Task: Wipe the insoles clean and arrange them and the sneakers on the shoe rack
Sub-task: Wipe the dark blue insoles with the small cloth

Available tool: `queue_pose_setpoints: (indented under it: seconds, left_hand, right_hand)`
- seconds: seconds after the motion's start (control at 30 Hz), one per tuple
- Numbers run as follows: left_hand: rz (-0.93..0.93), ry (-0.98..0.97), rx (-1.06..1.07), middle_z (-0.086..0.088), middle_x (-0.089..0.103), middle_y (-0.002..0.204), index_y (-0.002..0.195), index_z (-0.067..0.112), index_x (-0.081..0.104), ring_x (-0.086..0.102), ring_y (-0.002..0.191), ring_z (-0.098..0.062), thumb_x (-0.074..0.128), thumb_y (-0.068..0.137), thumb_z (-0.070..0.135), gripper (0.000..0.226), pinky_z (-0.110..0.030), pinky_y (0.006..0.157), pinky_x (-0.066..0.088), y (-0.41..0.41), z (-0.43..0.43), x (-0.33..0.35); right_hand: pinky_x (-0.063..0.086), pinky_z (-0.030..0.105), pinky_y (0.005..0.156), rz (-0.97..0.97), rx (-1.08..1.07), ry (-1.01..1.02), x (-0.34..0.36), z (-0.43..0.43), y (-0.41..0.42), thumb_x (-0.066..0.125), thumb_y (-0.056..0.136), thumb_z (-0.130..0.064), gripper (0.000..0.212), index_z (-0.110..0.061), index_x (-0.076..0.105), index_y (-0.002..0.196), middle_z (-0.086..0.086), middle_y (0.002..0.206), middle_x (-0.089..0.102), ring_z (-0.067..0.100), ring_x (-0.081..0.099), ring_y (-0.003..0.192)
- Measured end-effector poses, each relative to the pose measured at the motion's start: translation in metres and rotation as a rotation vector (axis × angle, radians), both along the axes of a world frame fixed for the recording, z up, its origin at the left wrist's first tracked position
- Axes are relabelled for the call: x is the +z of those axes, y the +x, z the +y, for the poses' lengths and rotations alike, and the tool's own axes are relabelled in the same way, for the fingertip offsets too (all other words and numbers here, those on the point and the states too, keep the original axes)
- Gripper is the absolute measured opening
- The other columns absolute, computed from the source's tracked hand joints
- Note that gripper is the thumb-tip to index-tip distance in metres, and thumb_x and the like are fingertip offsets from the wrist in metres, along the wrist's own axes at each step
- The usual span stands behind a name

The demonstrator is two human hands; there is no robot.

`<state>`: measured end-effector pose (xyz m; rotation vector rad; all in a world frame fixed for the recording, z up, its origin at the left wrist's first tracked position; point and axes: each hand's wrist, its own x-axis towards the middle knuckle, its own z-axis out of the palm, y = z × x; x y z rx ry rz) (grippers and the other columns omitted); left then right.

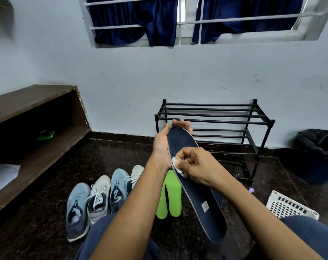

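Left hand [164, 141] gripped the dark navy foam insole [195, 182] at its toe end — right hand [198, 165] pinched a small white wipe [175, 164] against it.

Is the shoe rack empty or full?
Empty. The shoe rack holds nothing on the bars that show; the four sneakers stand on the floor.
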<state>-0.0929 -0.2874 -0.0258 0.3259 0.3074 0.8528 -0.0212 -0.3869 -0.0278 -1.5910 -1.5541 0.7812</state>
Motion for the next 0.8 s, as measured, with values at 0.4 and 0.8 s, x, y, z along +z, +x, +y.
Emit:
queue_pose_setpoints:
  seconds: [0.4,0.8]
  left_hand:
    - [-0.099,0.011,0.038,-0.006,0.068,0.083,0.074,0.012,0.058,0.069,0.084,-0.023,0.035,0.103,0.035,0.044,-0.038,0.101,0.043,-0.012,0.015,0.006]
    - [-0.088,0.199,-0.123,-0.020,0.063,0.119,0.121,0.004,0.056,0.060,0.110,-0.032,0.046,0.084,0.067,0.074,-0.047,0.099,0.045,0.000,0.000,-0.010]
  right_hand:
    - [0.040,0.022,0.063,-0.048,-0.024,0.045,0.016,-0.011,0.047,0.062,0.090,-0.025,0.015,-0.019,0.061,0.076,-0.005,0.055,0.060,0.006,0.055,0.054]
    - [0.040,0.034,0.066,0.243,-0.196,0.103,0.004,0.000,0.028,0.064,0.089,-0.027,0.019,-0.016,0.064,0.073,0.003,0.055,0.063,0.020,0.052,0.058]
